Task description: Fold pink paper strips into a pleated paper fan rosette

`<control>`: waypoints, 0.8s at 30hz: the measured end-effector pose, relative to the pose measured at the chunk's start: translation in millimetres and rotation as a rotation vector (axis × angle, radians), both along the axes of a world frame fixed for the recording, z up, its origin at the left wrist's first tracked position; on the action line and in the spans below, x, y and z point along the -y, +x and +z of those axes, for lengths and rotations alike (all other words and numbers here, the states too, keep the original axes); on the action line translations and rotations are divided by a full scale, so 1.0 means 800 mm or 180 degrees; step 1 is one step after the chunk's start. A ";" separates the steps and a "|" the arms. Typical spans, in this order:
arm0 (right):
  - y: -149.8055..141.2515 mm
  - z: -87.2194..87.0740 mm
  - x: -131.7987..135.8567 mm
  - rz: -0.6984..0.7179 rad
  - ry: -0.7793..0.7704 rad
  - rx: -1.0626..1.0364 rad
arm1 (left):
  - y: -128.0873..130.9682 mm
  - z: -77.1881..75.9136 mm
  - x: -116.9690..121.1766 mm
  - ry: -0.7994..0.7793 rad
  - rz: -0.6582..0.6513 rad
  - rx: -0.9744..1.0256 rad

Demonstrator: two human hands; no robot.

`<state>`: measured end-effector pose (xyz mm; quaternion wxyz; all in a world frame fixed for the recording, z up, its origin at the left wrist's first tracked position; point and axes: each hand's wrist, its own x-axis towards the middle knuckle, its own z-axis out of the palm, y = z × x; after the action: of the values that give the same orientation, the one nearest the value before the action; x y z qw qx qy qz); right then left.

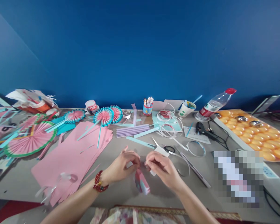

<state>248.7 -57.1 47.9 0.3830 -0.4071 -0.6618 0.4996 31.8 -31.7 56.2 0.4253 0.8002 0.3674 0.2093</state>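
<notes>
Above the table edge, my left hand [127,164], with a red bead bracelet at its wrist, is closed in a pinch. From its fingertips hangs a small folded pink paper [142,183] with bluish edging. Close beside it, my right hand [160,166] is also pinched shut; what lies between its fingertips is too small to make out. A bit of white shows just under those fingers. Behind the right hand lie a white paper piece [162,151] and scissors [170,149], partly covered by it.
Pink paper sheets [67,152] are stacked at left, near pleated paper fans [104,116]. Purple folded strips [132,131], coils of white strip [164,115] and a pen cup [147,109] lie farther back. At right are a glue gun [204,132], a bottle [213,105] and a blurred-out patch.
</notes>
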 end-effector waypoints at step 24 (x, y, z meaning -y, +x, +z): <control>-0.018 -0.004 -0.024 0.0651 -0.0395 0.0533 | -0.005 -0.009 0.001 0.0367 0.0236 -0.0509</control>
<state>234.5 -37.6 44.7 0.2477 -0.4007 -0.6973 0.5403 27.8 -32.8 49.0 0.3398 0.8234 0.4169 0.1811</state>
